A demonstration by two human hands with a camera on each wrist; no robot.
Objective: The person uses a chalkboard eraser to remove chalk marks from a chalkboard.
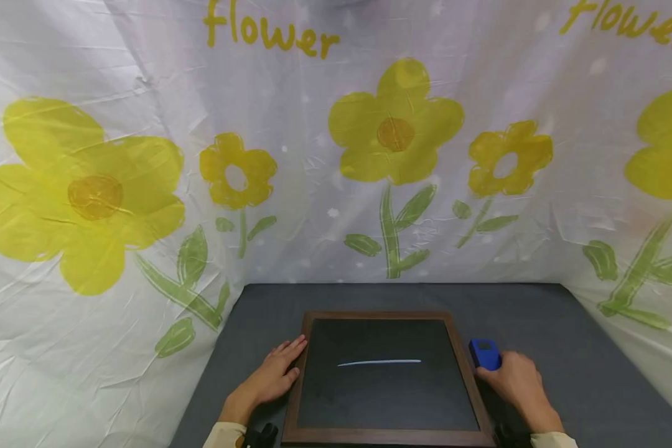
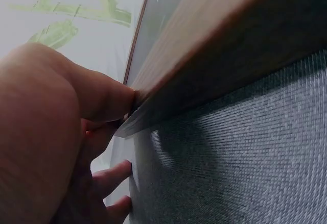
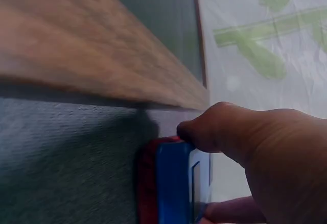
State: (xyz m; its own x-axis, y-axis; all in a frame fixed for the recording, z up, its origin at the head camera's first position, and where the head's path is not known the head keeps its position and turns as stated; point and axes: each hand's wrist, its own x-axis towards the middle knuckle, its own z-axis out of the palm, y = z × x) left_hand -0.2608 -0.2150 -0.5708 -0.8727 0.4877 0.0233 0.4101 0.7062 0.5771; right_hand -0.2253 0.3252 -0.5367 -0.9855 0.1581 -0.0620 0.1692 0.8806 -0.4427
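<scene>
A small blackboard (image 1: 386, 401) in a brown wooden frame (image 1: 378, 315) lies on the table, with one white chalk line (image 1: 379, 362) across its middle. My left hand (image 1: 271, 374) rests at the frame's left side; in the left wrist view its thumb (image 2: 110, 101) touches the frame's edge, and two fingertips reach the cloth below. On the board's right, my right hand (image 1: 516, 381) holds a blue blackboard eraser (image 1: 483, 353) with a dark red underside. The right wrist view shows the thumb (image 3: 209, 132) on one side of the eraser (image 3: 173, 183), its underside against the cloth.
Dark grey cloth (image 1: 274, 305) covers the table. White curtains (image 1: 308, 236) printed with yellow flowers hang behind it and along both sides. Dark wrist devices (image 1: 262, 435) show near the sleeves at the lower edge of the head view.
</scene>
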